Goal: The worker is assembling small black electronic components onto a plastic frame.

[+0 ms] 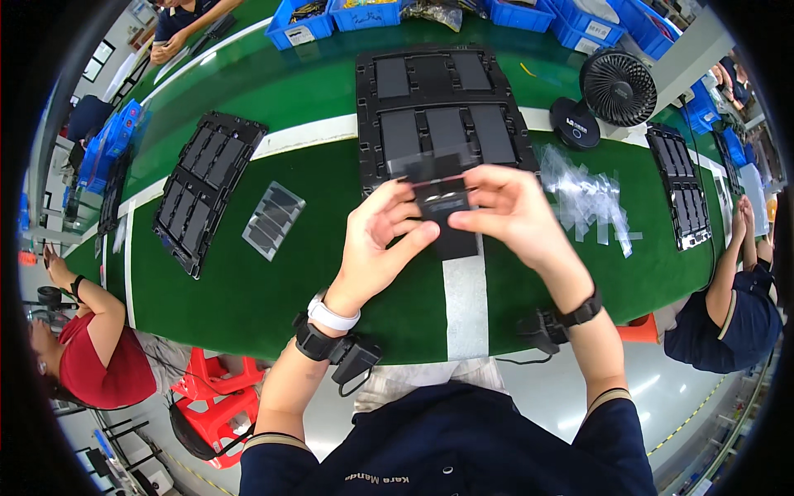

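Note:
My left hand [382,231] and my right hand [514,217] meet in front of me, each with fingers and thumb closed on a flat, dark rectangular piece [442,204]. A smoky see-through sheet [434,164] stands above its far edge; whether the two are joined I cannot tell. Below my fingers another black flat part [456,245] shows, partly covered. Just beyond my hands lies a large black slotted tray [438,101] with dark flat panels in its pockets. To the right is a loose heap of clear plastic strips [585,197].
A clear sheet with strips [275,220] and a black tray [208,178] lie left. A black fan [616,87] and another tray [680,186] stand right. Blue bins [364,15] line the far side. Co-workers sit at both sides, one in a red shirt [107,355].

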Demonstrator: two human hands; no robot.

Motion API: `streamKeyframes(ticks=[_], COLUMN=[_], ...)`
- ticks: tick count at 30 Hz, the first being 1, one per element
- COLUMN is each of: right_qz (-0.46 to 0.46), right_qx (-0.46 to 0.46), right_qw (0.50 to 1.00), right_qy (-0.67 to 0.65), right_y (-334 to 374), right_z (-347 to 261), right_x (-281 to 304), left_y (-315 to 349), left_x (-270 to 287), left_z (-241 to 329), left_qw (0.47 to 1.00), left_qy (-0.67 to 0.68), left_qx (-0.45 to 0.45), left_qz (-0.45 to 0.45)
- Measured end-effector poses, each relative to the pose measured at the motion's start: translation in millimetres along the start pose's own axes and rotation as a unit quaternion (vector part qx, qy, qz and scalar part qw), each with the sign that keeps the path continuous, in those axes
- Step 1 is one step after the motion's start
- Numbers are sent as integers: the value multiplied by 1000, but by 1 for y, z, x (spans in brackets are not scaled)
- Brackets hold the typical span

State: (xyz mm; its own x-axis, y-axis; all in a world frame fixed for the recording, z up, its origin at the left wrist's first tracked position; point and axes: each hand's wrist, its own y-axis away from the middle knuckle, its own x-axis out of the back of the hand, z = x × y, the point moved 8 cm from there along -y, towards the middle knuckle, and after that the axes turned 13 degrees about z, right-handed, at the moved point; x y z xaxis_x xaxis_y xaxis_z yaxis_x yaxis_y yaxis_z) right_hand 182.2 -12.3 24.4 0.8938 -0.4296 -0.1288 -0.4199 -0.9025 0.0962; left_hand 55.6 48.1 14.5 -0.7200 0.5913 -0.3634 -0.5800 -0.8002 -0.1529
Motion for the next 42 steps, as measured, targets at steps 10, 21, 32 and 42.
streamKeyframes(ticks=[10,21,32,42], right_qz=[30,8,-29,-9], right_qx=[20,6,50,81], right_qw=[997,990,997,995], right_qy=[-74,-140,48,58], right_y=[-5,-2,5,1], right_z=[29,32,22,22], right_x=[2,1,-17,-11], left_y=[-7,-5,-6,-4], left_x=[17,16,19,22], left_z=[1,-3,-15,-17], left_qw=[986,995,998,990], left_qy=[-125,-61,-22,29], left_qx=[-31,-13,18,119], left_qz=[107,76,60,72])
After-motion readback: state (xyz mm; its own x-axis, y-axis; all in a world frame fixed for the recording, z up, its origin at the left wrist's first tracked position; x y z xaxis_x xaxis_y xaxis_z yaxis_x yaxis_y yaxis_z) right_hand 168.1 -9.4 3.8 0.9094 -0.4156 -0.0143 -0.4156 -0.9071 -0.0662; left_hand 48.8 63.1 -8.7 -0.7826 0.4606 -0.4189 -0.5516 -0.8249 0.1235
